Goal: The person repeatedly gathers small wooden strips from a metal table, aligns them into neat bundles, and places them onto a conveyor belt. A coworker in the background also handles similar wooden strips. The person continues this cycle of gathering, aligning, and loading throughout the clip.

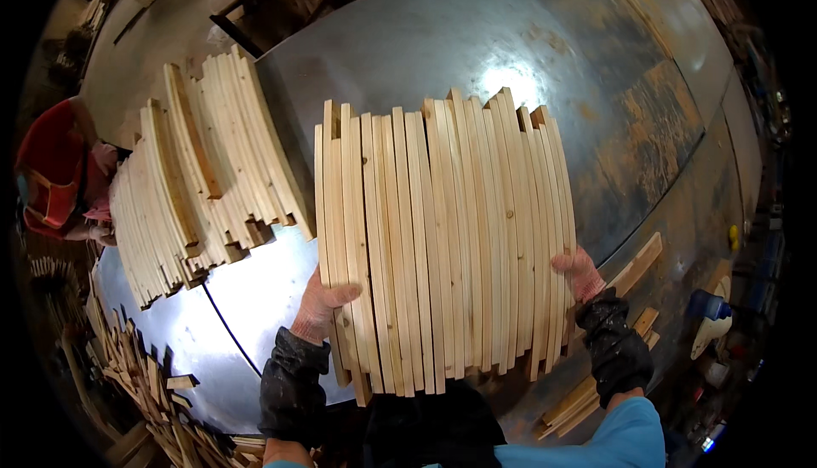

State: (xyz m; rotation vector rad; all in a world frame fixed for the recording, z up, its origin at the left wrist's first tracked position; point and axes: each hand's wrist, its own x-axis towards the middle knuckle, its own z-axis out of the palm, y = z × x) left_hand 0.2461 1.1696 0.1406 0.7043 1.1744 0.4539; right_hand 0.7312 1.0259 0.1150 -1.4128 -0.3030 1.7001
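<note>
A wide row of pale wooden strips (442,238), packed side by side with uneven ends, lies before me at the near edge of the metal table. My left hand (320,305), in a pinkish glove, presses the row's left side, its thumb over the top. On the opposite side my right hand (580,272), gloved the same way, grips the outermost strips with the thumb on top. The strips are squeezed between both hands. Most of my fingers are hidden beside and below the wood.
A second row of wooden strips (230,145) lies to the left, with a co-worker in red (59,170) beside it. Scrap sticks (162,400) are heaped at the lower left. Loose boards (579,404) and a blue-capped object (708,305) lie at the right. The metal table (391,51) stretches beyond.
</note>
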